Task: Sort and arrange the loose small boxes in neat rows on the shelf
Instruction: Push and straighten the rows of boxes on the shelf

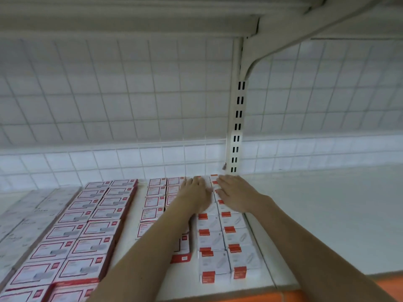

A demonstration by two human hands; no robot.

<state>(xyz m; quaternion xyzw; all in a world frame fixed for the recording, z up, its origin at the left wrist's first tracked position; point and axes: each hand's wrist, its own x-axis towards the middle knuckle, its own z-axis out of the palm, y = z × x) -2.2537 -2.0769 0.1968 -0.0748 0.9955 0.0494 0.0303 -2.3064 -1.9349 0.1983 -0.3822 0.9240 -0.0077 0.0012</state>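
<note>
Both arms are stretched forward over the shelf [316, 214]. The left hand [194, 194] is laid flat, fingers straight and close together, on the small boxes [212, 240] at the back of the two orange-labelled rows. The right hand [234, 196] is laid beside it, palm down, fingers extended and slightly spread, on the far boxes of the same rows. The boxes beneath both hands are largely hidden, and the print on every label is too blurred to be read. Rows of red-bordered boxes [87, 234] are seen further left, partly covered by the left forearm. A slotted upright [236, 127] is fixed against the wire grid back [109, 94].
</note>
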